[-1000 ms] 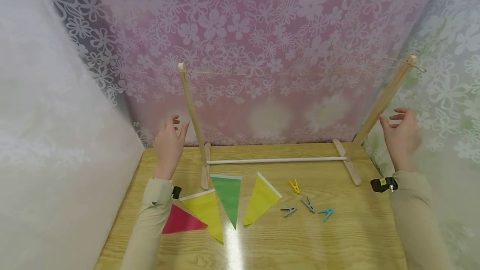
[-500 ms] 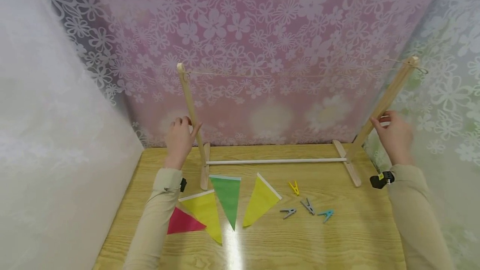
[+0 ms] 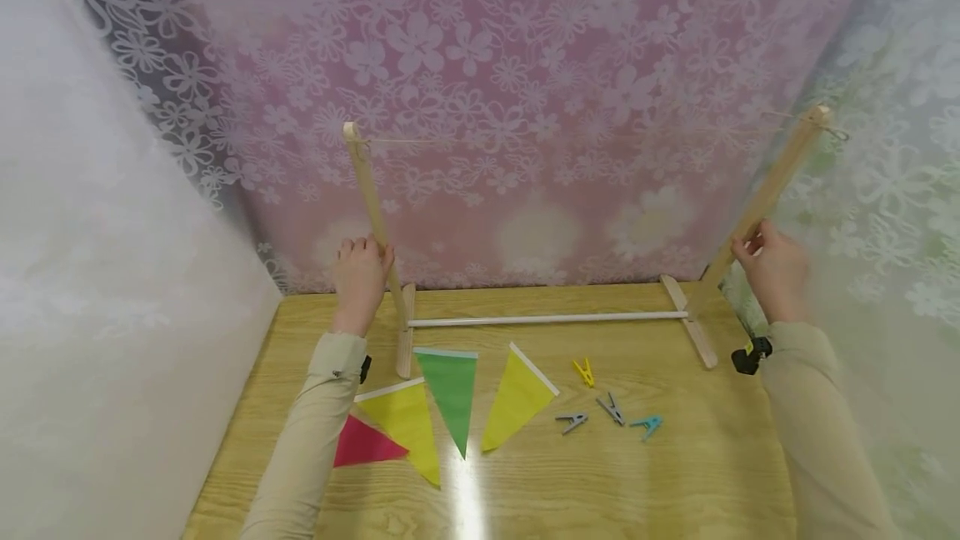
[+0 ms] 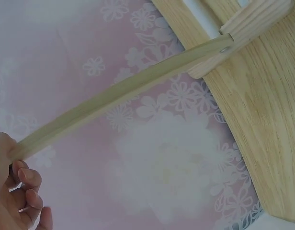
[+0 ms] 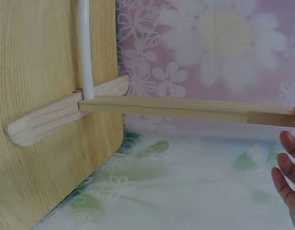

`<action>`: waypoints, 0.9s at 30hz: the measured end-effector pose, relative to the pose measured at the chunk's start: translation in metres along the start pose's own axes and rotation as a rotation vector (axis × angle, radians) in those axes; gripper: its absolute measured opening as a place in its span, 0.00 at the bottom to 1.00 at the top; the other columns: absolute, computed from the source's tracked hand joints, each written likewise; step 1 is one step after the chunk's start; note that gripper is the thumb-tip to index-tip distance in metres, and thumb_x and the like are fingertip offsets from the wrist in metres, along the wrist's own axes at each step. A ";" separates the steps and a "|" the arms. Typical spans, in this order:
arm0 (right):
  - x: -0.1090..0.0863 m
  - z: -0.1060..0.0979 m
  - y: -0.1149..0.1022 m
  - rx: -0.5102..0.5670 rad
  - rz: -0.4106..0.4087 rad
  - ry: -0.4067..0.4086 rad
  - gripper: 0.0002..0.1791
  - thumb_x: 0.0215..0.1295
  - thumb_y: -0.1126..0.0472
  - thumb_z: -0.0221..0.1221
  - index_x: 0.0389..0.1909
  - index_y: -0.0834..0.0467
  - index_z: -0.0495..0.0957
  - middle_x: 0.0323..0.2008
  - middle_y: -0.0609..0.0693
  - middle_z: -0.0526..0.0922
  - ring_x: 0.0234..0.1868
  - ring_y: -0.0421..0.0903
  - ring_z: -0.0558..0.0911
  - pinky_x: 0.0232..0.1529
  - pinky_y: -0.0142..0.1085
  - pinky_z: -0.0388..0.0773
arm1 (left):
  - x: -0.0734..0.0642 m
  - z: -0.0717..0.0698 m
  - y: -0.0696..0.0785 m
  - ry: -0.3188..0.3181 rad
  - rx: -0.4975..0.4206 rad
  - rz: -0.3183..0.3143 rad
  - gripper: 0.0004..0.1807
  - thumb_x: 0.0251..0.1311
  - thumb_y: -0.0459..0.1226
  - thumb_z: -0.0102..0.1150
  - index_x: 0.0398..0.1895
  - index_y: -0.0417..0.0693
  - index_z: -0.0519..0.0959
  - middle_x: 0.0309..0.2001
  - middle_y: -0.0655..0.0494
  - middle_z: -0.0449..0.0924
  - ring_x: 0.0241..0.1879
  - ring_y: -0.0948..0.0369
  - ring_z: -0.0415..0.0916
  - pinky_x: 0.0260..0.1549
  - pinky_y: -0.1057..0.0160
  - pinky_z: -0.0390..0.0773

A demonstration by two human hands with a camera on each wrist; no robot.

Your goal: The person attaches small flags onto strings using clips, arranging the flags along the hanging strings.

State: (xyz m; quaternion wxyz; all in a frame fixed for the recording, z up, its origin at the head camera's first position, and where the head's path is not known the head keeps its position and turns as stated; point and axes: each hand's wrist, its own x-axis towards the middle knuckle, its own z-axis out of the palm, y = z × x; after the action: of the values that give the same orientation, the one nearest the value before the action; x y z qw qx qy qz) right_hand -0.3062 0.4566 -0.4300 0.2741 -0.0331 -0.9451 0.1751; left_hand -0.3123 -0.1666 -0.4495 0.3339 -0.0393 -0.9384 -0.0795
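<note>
A wooden stand with two upright posts stands at the back of the table. My left hand [image 3: 360,282] pinches the left post [image 3: 366,186] partway up. On the other side, my right hand [image 3: 776,273] pinches the right post [image 3: 780,173] at a similar height. In both wrist views thumb and forefinger meet the wood, the other fingers loosely bent beside it: left post [image 4: 123,91], right post [image 5: 186,108]. A thin string [image 3: 420,141] runs between the post tops. Low down, a white rod [image 3: 547,320] joins the two feet.
Pennants lie in front of the stand: red [image 3: 367,443], yellow [image 3: 408,419], green [image 3: 452,390] and another yellow [image 3: 517,402]. To their right are clothespins: yellow [image 3: 584,372], grey [image 3: 573,421], grey [image 3: 611,409], light blue [image 3: 648,426]. A floral curtain [image 3: 525,215] hangs behind the table [image 3: 600,490].
Both hands have come inward from beside the stand and taken hold of its posts. Pennants and clothespins lie as before; the head view has shifted slightly.
</note>
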 end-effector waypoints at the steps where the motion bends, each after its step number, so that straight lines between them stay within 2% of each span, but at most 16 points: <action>1: 0.001 0.003 0.000 0.007 -0.007 0.020 0.13 0.73 0.56 0.58 0.35 0.63 0.71 0.30 0.64 0.79 0.30 0.64 0.74 0.26 0.46 0.63 | 0.000 -0.001 -0.001 -0.005 0.011 -0.009 0.23 0.74 0.50 0.55 0.42 0.37 0.84 0.35 0.43 0.85 0.41 0.44 0.78 0.38 0.50 0.79; 3: 0.002 0.007 -0.001 0.016 -0.021 0.064 0.12 0.72 0.58 0.60 0.34 0.63 0.71 0.29 0.64 0.77 0.31 0.64 0.71 0.27 0.47 0.61 | 0.000 -0.002 -0.001 0.004 0.018 -0.011 0.24 0.74 0.50 0.56 0.42 0.36 0.85 0.36 0.42 0.85 0.43 0.43 0.78 0.42 0.48 0.76; 10: 0.001 0.012 0.000 0.046 -0.093 0.181 0.12 0.68 0.64 0.63 0.33 0.66 0.70 0.27 0.63 0.72 0.30 0.64 0.68 0.32 0.49 0.58 | 0.000 -0.004 -0.001 0.000 0.029 0.015 0.24 0.76 0.51 0.52 0.37 0.37 0.83 0.33 0.43 0.84 0.39 0.44 0.77 0.38 0.50 0.75; 18: -0.003 0.009 -0.002 0.053 -0.088 0.201 0.11 0.67 0.65 0.63 0.33 0.67 0.71 0.28 0.66 0.73 0.33 0.66 0.69 0.33 0.51 0.59 | 0.001 -0.003 0.001 -0.002 0.015 0.016 0.24 0.75 0.51 0.53 0.36 0.39 0.83 0.32 0.44 0.84 0.36 0.46 0.74 0.35 0.51 0.71; 22: -0.006 0.010 -0.005 0.031 -0.108 0.215 0.12 0.67 0.64 0.63 0.32 0.67 0.71 0.27 0.66 0.73 0.32 0.67 0.70 0.34 0.55 0.62 | -0.001 -0.005 -0.002 -0.013 0.012 0.000 0.24 0.75 0.52 0.52 0.36 0.39 0.83 0.32 0.44 0.83 0.36 0.46 0.73 0.35 0.51 0.69; 27: -0.007 0.012 -0.011 0.026 -0.092 0.194 0.12 0.67 0.63 0.63 0.32 0.66 0.71 0.28 0.65 0.74 0.33 0.68 0.71 0.34 0.55 0.63 | -0.003 -0.006 -0.009 -0.025 0.008 -0.017 0.26 0.76 0.53 0.50 0.37 0.39 0.83 0.34 0.43 0.84 0.38 0.44 0.73 0.36 0.50 0.70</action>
State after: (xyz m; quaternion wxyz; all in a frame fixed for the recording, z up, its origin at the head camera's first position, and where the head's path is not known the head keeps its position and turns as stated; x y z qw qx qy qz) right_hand -0.3064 0.4409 -0.4393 0.3725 -0.0030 -0.9122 0.1705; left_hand -0.3072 -0.1766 -0.4475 0.3215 -0.0308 -0.9432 -0.0780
